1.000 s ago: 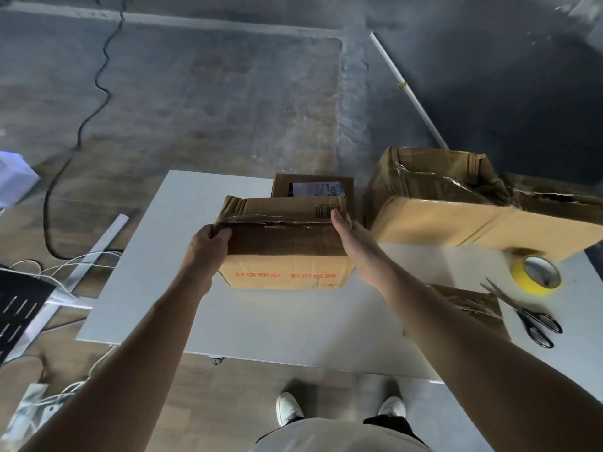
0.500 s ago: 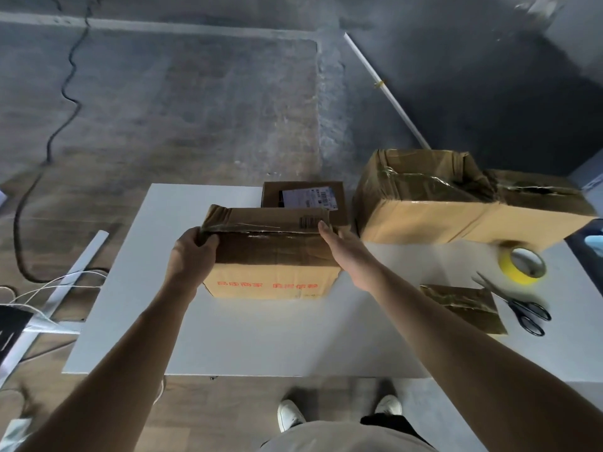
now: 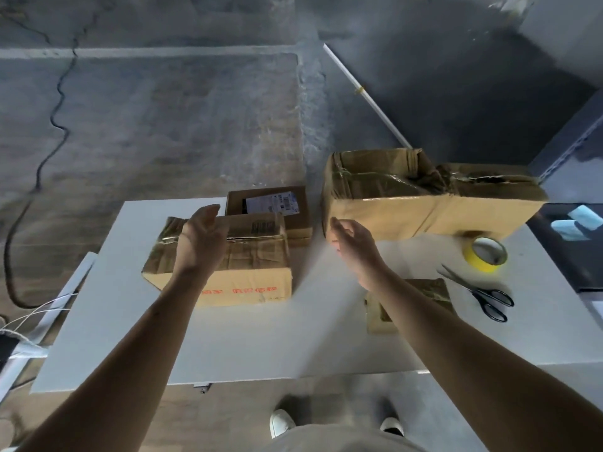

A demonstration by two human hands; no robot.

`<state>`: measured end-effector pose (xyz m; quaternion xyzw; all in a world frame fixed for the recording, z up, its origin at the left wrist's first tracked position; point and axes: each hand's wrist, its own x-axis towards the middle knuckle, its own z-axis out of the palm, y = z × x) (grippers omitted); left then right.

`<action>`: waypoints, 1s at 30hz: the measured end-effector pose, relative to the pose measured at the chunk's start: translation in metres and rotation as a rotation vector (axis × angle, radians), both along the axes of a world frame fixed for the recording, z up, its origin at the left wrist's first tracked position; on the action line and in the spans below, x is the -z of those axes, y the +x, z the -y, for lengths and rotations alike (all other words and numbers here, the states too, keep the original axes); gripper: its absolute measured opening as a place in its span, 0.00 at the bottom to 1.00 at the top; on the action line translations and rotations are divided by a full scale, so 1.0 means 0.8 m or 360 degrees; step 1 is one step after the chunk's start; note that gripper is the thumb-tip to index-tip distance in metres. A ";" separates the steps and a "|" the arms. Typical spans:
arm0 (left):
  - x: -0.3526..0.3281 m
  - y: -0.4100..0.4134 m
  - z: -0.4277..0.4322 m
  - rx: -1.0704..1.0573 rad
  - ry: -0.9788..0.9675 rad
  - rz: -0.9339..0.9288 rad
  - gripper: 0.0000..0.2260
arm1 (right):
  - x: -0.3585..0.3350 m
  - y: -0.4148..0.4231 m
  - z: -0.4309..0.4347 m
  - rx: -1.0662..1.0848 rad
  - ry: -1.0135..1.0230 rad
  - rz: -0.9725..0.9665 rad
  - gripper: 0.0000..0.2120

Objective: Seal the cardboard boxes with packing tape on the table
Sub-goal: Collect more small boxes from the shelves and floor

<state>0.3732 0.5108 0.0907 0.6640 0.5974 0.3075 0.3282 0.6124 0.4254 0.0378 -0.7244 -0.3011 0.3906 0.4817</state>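
A medium cardboard box (image 3: 254, 265) with red print and old tape on top sits at the left-middle of the white table (image 3: 254, 337). My left hand (image 3: 204, 236) hovers over its top, fingers relaxed, holding nothing. My right hand (image 3: 350, 243) is open in the air to the right of that box, close to the front left corner of a large crumpled cardboard box (image 3: 421, 194) at the back right. A yellow roll of packing tape (image 3: 485, 255) lies by that box, with black scissors (image 3: 483, 293) just in front of it.
A small open box (image 3: 293, 220) with a label inside stands behind the medium box. A flat piece of taped cardboard (image 3: 434, 293) lies under my right forearm. Cables and white rails lie on the floor to the left. My shoes show below the table's near edge.
Both hands have let go of the medium box's sides. The left hand lifted above its top; the right hand swung right toward the large box. The medium box now sits further left.
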 end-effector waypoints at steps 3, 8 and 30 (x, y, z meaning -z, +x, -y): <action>0.003 0.052 0.027 0.0232 0.0088 0.0059 0.09 | -0.001 0.033 0.028 -0.0009 0.0047 0.0071 0.16; 0.020 0.139 0.078 0.0283 0.0048 0.0160 0.06 | 0.001 0.101 0.088 -0.0019 0.0131 0.0242 0.09; 0.127 0.268 0.187 0.1265 -0.0140 -0.1121 0.48 | 0.064 0.232 0.201 -0.0779 -0.0120 0.0712 0.28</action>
